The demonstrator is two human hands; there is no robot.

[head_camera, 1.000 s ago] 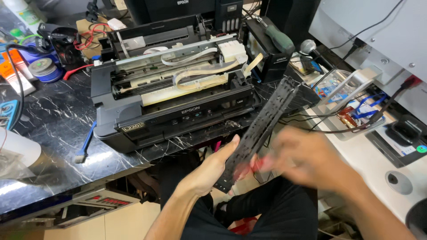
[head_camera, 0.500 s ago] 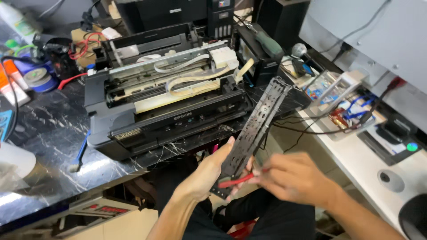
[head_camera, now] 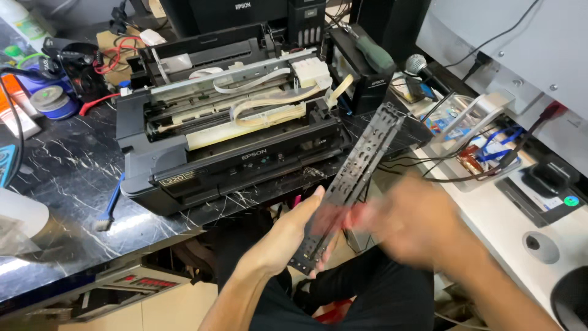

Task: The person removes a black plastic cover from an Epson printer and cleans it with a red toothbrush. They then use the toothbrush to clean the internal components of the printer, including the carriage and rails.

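Right hand (head_camera: pixel 407 224) blurred now, one black strip (head_camera: pixel 352 178)

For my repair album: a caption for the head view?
Left hand holds a long black perforated strip beside an opened printer; blurred right hand at it.

Single head cam, we look steeply down and forward from above our lap, close range: opened printer (head_camera: pixel 233 147) on the dark marble bench (head_camera: pixel 61 184) ahead, white desk (head_camera: pixel 490 214) at right.
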